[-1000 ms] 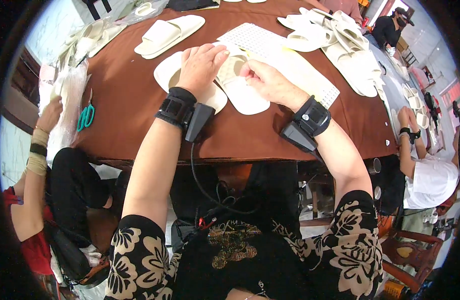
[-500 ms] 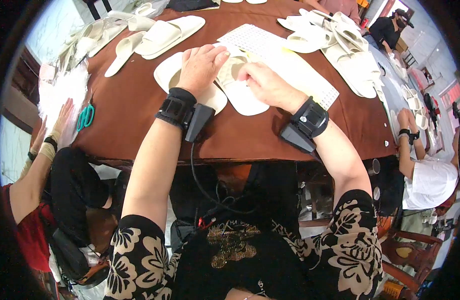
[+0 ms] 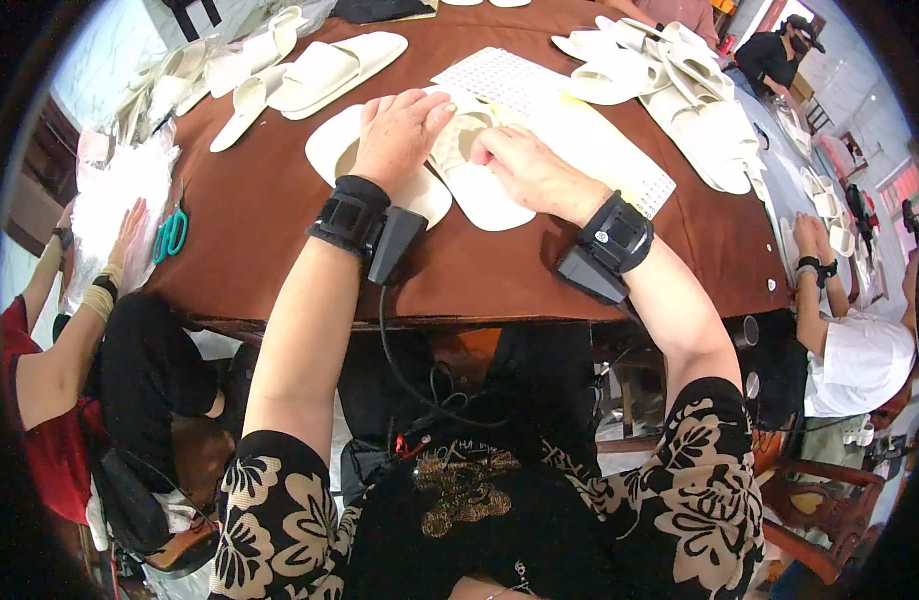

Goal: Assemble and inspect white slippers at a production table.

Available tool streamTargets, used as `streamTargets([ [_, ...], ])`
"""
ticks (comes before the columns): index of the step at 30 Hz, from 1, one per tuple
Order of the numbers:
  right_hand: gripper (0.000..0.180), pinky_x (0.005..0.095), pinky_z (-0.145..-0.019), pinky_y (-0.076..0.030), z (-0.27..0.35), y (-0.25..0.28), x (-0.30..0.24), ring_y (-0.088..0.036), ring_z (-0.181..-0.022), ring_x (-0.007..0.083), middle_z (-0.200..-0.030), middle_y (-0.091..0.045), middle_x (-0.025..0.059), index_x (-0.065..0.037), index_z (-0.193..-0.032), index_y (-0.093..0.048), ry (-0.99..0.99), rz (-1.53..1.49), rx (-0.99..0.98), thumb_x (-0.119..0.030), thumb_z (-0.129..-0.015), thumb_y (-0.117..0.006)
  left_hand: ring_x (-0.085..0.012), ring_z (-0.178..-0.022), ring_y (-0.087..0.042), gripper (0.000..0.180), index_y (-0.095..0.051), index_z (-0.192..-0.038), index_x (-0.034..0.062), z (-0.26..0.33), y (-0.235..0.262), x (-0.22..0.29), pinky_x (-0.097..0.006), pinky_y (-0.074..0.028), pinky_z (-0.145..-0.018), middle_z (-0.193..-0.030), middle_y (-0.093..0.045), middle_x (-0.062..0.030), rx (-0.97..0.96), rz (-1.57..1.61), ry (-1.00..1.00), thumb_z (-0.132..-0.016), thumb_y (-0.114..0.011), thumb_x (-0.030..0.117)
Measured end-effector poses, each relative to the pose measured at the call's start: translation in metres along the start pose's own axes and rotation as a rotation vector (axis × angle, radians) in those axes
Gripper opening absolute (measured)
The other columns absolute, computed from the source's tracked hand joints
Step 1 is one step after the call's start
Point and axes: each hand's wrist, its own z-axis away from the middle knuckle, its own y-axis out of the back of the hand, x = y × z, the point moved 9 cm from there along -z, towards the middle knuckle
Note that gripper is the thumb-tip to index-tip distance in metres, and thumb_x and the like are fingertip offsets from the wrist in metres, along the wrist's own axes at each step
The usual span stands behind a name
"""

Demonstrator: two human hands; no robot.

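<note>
A pair of cream-white slippers lies side by side on the brown tablecloth before me. My left hand (image 3: 401, 138) is over the left slipper (image 3: 327, 142), its fingers bent together around the strap, most of which they hide. Over the right slipper (image 3: 491, 208) is my right hand (image 3: 527, 172), with its fingers curled and pressed together near the strap. Whether anything small sits between those fingertips I cannot make out. Just beyond the hands lies a white sheet (image 3: 494, 78) with rows of small marks, and a second such sheet (image 3: 614, 160) lies to the right.
More slippers (image 3: 344, 72) lie at the far left, and a heap of slippers (image 3: 679, 105) at the right. Teal-handled scissors (image 3: 170, 236) rest by clear plastic bags (image 3: 124, 205). Co-workers sit on both sides; one's hand (image 3: 131, 228) touches the bags. The table's front edge (image 3: 459, 322) is near me.
My right hand has shifted slightly left over the right slipper. My left hand stays nearly in place. The co-worker at left has moved an arm.
</note>
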Motion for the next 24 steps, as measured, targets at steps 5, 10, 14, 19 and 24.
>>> streamTargets([
  [5, 0.011, 0.0338, -0.077, -0.044, 0.004, 0.006, 0.003, -0.053, -0.084, 0.0241, -0.086, -0.054, 0.0114, -0.003, -0.092, -0.051, -0.055, -0.112, 0.025, 0.000, -0.083, -0.045, -0.0210, -0.108, -0.051, 0.035, -0.061, -0.112, 0.0142, 0.000, 0.001, 0.000, -0.037, -0.028, -0.096, -0.112, -0.059, -0.0034, 0.009, 0.014, -0.012, -0.095, -0.039, 0.036],
  [10, 0.012, 0.0256, -0.077, -0.043, 0.005, 0.023, 0.019, -0.050, -0.083, 0.0115, -0.087, -0.052, 0.0029, -0.002, -0.097, -0.052, -0.115, -0.318, 0.081, -0.001, -0.085, -0.048, -0.0213, -0.108, -0.050, 0.035, -0.061, -0.112, 0.0137, 0.002, 0.001, -0.002, -0.037, -0.028, -0.097, -0.113, -0.059, -0.0038, 0.014, 0.024, -0.013, -0.095, -0.040, 0.035],
  [14, 0.012, 0.0240, -0.076, -0.043, 0.010, 0.048, 0.043, -0.051, -0.086, 0.0087, -0.089, -0.054, 0.0009, -0.002, -0.097, -0.053, -0.169, -0.471, 0.139, 0.000, -0.085, -0.051, -0.0199, -0.106, -0.051, 0.033, -0.063, -0.109, 0.0162, 0.001, 0.004, -0.002, -0.037, -0.030, -0.095, -0.107, -0.060, -0.0019, 0.076, 0.035, -0.034, -0.093, -0.044, 0.038],
  [19, 0.010, 0.0245, -0.074, -0.043, 0.016, 0.047, 0.074, -0.052, -0.083, 0.0098, -0.088, -0.056, 0.0023, -0.002, -0.095, -0.054, -0.304, -0.353, 0.092, -0.002, -0.085, -0.053, -0.0209, -0.107, -0.050, 0.033, -0.063, -0.110, 0.0158, 0.002, 0.002, -0.004, -0.038, -0.029, -0.096, -0.109, -0.060, -0.0009, 0.073, 0.029, -0.030, -0.094, -0.044, 0.038],
  [24, 0.011, 0.0270, -0.073, -0.044, 0.019, 0.047, 0.098, -0.053, -0.082, 0.0120, -0.085, -0.056, 0.0042, -0.002, -0.094, -0.055, -0.421, -0.238, 0.109, -0.007, -0.084, -0.053, -0.0215, -0.107, -0.051, 0.034, -0.063, -0.110, 0.0157, 0.002, 0.001, -0.005, -0.038, -0.029, -0.096, -0.109, -0.060, -0.0016, 0.073, 0.015, -0.033, -0.094, -0.043, 0.039],
])
